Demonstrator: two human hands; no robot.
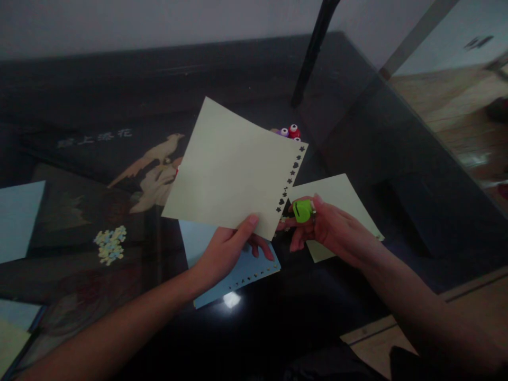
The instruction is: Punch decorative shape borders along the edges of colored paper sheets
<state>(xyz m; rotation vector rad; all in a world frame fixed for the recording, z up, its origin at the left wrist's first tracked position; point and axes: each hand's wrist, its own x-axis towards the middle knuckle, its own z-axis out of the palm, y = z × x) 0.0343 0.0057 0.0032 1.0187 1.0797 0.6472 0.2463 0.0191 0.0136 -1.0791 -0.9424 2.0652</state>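
Note:
A pale yellow paper sheet (230, 164) is pinched in my left hand (222, 254), thumb on top near its lower edge. Small shapes such as stars and hearts are punched along its right edge. My right hand (329, 227) is closed around a bright green craft punch (303, 210), just beside the sheet's lower right corner. Below the held sheet lies a blue paper sheet (246, 278) with a row of punched shapes. Another pale yellow sheet (337, 196) rests on the table under my right hand.
A small heap of cut-out paper shapes (111, 244) lies at the left. Red and purple punches (292, 131) show behind the held sheet, partly hidden. Blue paper (19, 219) sits at the left edge. A black pole (315, 53) rises from the dark glossy table (246, 69).

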